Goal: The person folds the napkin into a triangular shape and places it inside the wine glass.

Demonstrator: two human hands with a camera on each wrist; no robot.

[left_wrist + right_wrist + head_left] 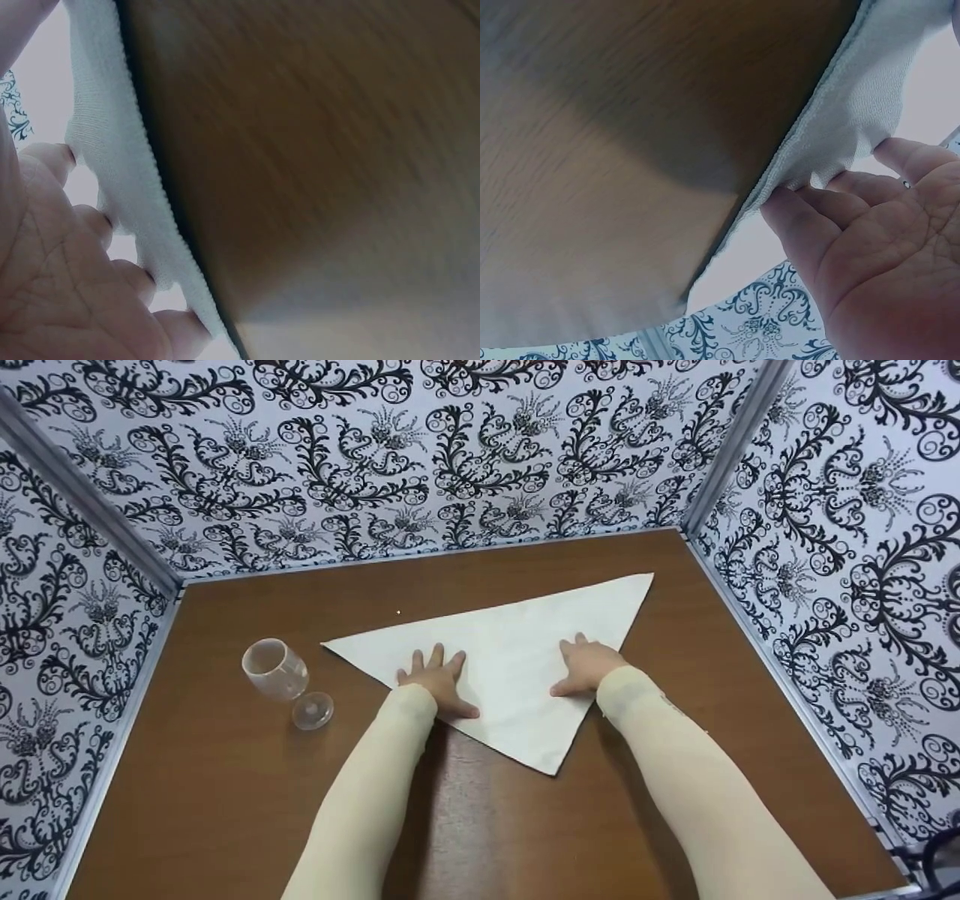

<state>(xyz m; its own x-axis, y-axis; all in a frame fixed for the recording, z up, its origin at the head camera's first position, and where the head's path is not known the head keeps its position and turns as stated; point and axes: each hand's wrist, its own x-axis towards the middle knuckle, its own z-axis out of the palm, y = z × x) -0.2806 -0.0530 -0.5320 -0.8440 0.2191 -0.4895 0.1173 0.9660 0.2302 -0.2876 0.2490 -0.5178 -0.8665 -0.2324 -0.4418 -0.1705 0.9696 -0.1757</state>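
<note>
Both palms lie flat on the white cloth (pixel 517 660), fingers straight: left hand (pixel 437 684) left of centre, right hand (pixel 586 666) nearer the right edge. The triangle's long edge runs from mid-left up to the upper right, its point toward the bottom of the frame.

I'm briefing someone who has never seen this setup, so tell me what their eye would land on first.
First, the white cloth folded into a large triangle at the middle of the brown table, with the left hand and right hand pressed flat on it. Next, the clear stemmed glass lying on its side to the cloth's left. Bold black-and-white patterned walls enclose it all.
</note>
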